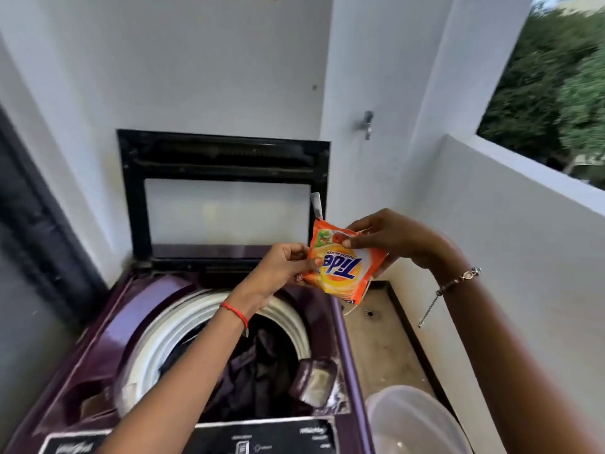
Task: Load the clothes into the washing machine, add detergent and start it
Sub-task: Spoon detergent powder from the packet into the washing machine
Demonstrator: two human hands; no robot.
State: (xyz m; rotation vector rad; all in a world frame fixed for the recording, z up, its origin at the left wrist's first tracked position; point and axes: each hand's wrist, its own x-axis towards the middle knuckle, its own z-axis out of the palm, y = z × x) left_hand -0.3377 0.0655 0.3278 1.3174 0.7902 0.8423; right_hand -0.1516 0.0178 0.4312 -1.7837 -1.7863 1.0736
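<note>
1. Detergent sachet [343, 267]: you are holding this orange Tide packet up over the back right corner of the washing machine [108, 326], upside down from your viewpoint, with both hands on it.
2. Your left hand [281, 265] is pinching the packet's left edge between thumb and fingers, and your right hand [397, 239] is gripping its upper right corner the same way. Neither hand is free.
3. The lid [226, 198] is standing open against the wall, and dark clothes [248, 368] are already lying inside the drum [170, 326], so loading looks done and the detergent step is in hand.
4. Whether the packet is torn open yet is unclear; a pale strip seems to be sticking up at its top corner.
5. Tear with a short, steady pull, keeping the opening pointed upward so powder is not spilling onto the floor beside the machine.
6. A small open tray [316, 381] at the drum's right rim looks like the detergent compartment; bring the packet low over it before tipping, and pour slowly.
</note>
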